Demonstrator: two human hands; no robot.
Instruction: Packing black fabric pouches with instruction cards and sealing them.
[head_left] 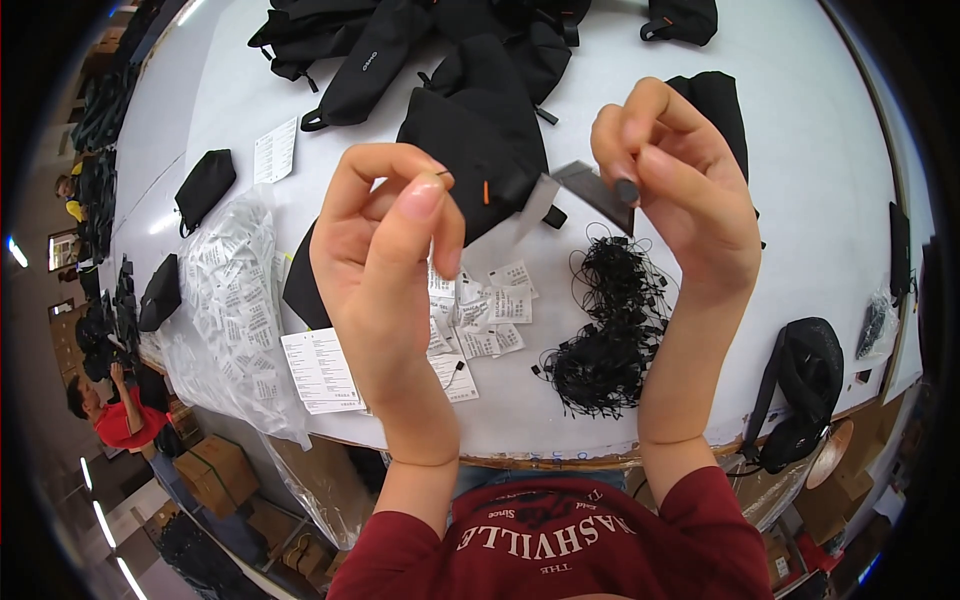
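Both my hands are raised over the white table (800, 220). My left hand (385, 225) pinches a thin black cord (446, 173) between thumb and forefinger; only a short bit of it shows. My right hand (680, 180) is closed on a flat black tag (592, 192), with a small dark round piece (626, 191) at the fingertips. Beside the black tag hangs a blurred whitish label (537, 208); how it is attached I cannot tell. Below and between my hands lies a tangled heap of black loop cords (610, 345). A black bag (470, 140) lies behind my hands.
Small white labels (490, 310) are scattered near a printed sheet (320, 372). A clear plastic bag of white labels (235, 300) lies at left. Black pouches (207, 185) and bags (365, 65) cover the far side. A black strapped bag (800, 385) sits at right. A co-worker (120, 420) stands far left.
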